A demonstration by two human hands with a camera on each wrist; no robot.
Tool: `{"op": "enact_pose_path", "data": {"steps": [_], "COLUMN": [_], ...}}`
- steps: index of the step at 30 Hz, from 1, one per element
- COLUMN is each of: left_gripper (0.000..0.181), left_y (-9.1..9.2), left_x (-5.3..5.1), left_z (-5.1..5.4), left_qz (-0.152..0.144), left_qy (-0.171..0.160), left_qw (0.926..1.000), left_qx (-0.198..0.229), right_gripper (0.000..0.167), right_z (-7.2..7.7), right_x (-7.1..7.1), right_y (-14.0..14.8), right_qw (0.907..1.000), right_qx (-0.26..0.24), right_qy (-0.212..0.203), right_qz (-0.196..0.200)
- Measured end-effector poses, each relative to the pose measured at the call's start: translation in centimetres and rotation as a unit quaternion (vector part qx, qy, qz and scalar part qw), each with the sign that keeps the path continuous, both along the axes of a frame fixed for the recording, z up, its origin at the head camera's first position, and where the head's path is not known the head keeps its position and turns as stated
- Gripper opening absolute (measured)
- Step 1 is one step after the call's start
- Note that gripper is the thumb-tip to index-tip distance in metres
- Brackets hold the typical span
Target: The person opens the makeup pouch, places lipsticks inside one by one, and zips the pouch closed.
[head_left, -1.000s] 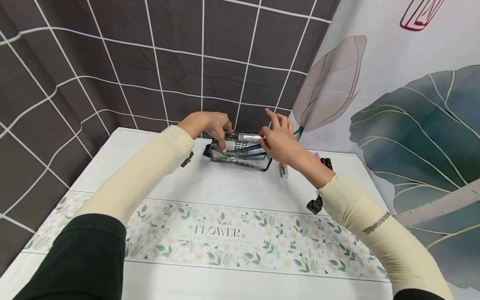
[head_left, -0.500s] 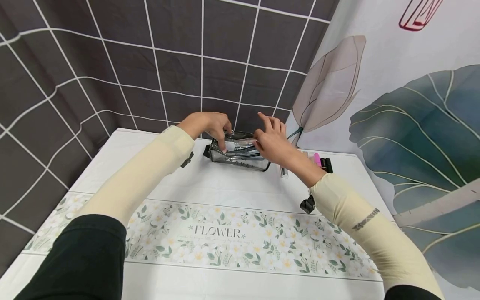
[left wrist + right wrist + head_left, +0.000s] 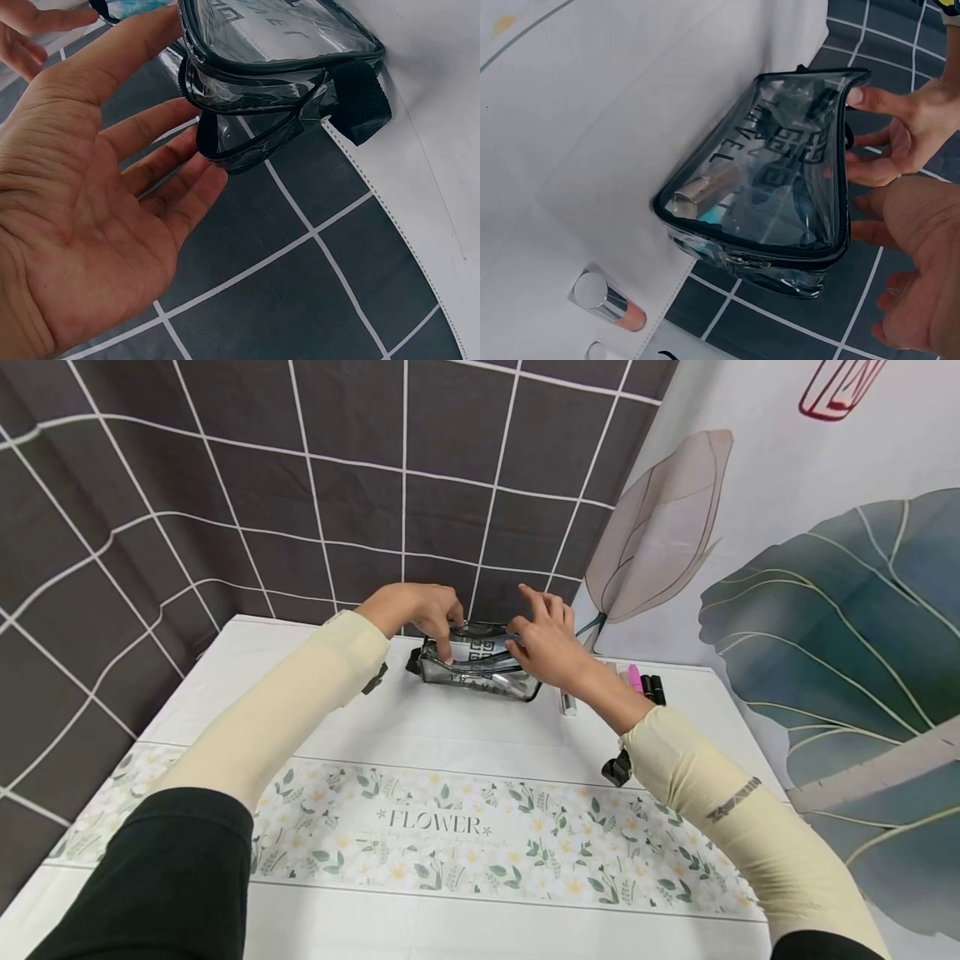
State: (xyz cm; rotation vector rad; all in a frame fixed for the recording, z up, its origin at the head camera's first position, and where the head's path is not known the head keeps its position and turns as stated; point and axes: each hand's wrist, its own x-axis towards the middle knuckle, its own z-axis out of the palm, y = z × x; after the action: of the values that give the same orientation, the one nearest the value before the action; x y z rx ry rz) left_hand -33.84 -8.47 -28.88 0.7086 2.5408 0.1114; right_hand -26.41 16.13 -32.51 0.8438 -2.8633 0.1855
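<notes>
A clear pouch [image 3: 480, 683] with black trim and "TRAVEL" lettering stands at the table's back edge, its top unzipped. My left hand [image 3: 418, 610] grips the left end of its rim, thumb at the front edge and fingers behind. A lip gloss tube [image 3: 705, 191] with a silvery end lies inside the pouch, seen through the clear side. My right hand [image 3: 551, 643] is over the pouch's right end, fingers loosely spread at the rim. In the right wrist view, the right hand [image 3: 922, 259] shows nothing held.
Beside the pouch lies another lip gloss tube [image 3: 609, 301], silver-capped and peach. Farther right are a pink tube [image 3: 636, 678] and black tubes [image 3: 657, 690], partly behind the right forearm. A dark gridded cloth [image 3: 360, 502] hangs behind the white table [image 3: 360, 722].
The right hand has moved slightly left and let go of the lip gloss tube, which has dropped from above the opening into the pouch. The left hand stays in place.
</notes>
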Motion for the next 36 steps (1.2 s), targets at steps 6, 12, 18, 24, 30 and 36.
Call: {"op": "enact_pose_path", "data": {"steps": [6, 12, 18, 24, 30, 36], "left_gripper": [0.088, 0.087, 0.088, 0.087, 0.088, 0.087], "left_y": [-0.1, -0.1, -0.1, 0.0, 0.0, 0.1], "left_x": [0.0, 0.0, 0.2, 0.2, 0.2, 0.1], "left_z": [0.0, 0.0, 0.2, 0.1, 0.0, -0.2], "left_qz": [0.001, 0.003, 0.006, 0.004, 0.002, 0.002], "left_qy": [0.002, 0.003, 0.001, 0.004, 0.002, 0.002], "left_qw": [1.0000, 1.0000, 1.0000, 1.0000, 1.0000, 1.0000], "left_qx": [0.002, 0.003, 0.005, 0.007, 0.009, 0.006], "right_gripper": [0.024, 0.025, 0.027, 0.029, 0.030, 0.031], "right_z": [0.1, 0.2, 0.6, 0.6, 0.7, 0.7], "right_x": [-0.1, -0.1, -0.1, -0.1, -0.2, -0.3], "right_y": [0.0, 0.1, 0.6, 1.5, 2.8, 4.5], "right_qw": [1.0000, 1.0000, 1.0000, 0.9999, 0.9996, 0.9991], "right_qx": [-0.002, -0.004, -0.007, -0.015, -0.021, -0.019], "right_qy": [-0.002, 0.001, -0.004, 0.002, 0.006, -0.005], "right_qz": [0.002, 0.003, -0.001, -0.007, -0.015, -0.038]}}
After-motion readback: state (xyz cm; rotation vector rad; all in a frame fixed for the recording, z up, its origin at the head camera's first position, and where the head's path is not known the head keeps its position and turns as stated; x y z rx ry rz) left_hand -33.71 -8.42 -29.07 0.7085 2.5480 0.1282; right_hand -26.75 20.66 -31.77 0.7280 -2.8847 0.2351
